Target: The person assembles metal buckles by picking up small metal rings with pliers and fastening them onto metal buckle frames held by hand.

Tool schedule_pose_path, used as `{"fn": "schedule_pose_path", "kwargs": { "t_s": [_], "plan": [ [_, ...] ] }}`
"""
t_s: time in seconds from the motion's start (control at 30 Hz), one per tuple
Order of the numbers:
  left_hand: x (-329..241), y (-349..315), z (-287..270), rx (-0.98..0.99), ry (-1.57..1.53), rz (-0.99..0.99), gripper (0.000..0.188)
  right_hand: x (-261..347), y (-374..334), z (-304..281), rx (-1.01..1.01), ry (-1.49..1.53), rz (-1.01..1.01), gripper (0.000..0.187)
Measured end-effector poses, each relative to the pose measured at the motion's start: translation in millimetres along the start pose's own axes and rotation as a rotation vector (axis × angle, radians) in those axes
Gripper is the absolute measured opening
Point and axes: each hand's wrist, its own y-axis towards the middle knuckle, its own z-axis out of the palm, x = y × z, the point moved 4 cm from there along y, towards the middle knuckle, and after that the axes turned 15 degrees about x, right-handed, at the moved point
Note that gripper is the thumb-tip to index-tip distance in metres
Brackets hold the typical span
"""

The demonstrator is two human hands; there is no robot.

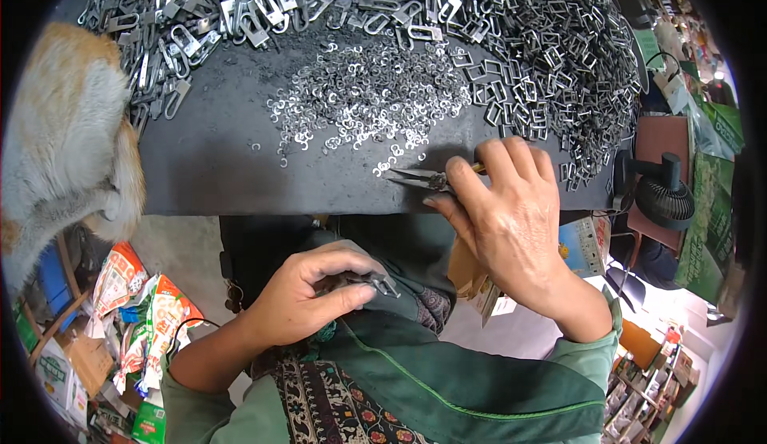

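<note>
My right hand [515, 212] is closed around a pair of needle-nose pliers [435, 179]. The pliers' slim jaws look slightly apart, their tips beside a few loose rings at the near edge of a heap of small C-shaped metal rings [359, 96]. Over my lap, my left hand [319, 290] curls its thumb and fingers round a small metal buckle part [388, 287]. Only the end of that part shows past my fingertips; the rest is hidden in the palm.
Long metal clips [268, 12] lie piled at the back of the dark table [200, 184], with rectangular metal frames [559, 68] heaped to the right. A furry orange-and-white animal [68, 124] rests along the left edge. A small black fan [667, 196] stands right. Plastic bags [156, 316] sit lower left.
</note>
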Motion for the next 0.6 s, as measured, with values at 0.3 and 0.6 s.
{"fn": "schedule_pose_path", "kwargs": {
  "t_s": [0.3, 0.6],
  "plan": [
    [-2, 3, -6, -0.026, 0.150, 0.123, 0.016, 2, 12, 0, -0.006, -0.057, 0.001, 0.035],
    [-9, 0, -7, -0.102, 0.246, 0.181, 0.015, 1, 18, -7, 0.004, -0.111, -0.082, 0.038]
  ]
}}
